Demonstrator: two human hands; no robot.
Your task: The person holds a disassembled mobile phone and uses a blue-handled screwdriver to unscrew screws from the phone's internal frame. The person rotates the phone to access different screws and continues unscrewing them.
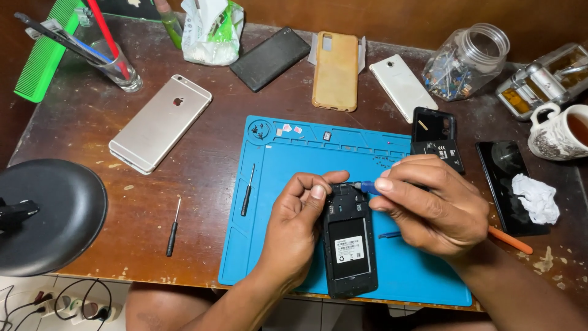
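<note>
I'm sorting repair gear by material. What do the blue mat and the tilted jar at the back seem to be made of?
The mat looks like silicone or soft rubber: matte blue, with moulded compartments along its top edge. The jar looks like clear glass or hard plastic: see-through, glossy highlights, small parts visible inside. I cannot tell which.

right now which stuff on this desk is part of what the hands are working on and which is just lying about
In use:
- opened black phone, steadied by left hand
- blue-tipped tool, held in right hand
- blue repair mat underneath

Lying about:
- two small screwdrivers
- rose-gold phone
- tan phone case
- white phone
- glass jar
- mug
- green comb
</note>
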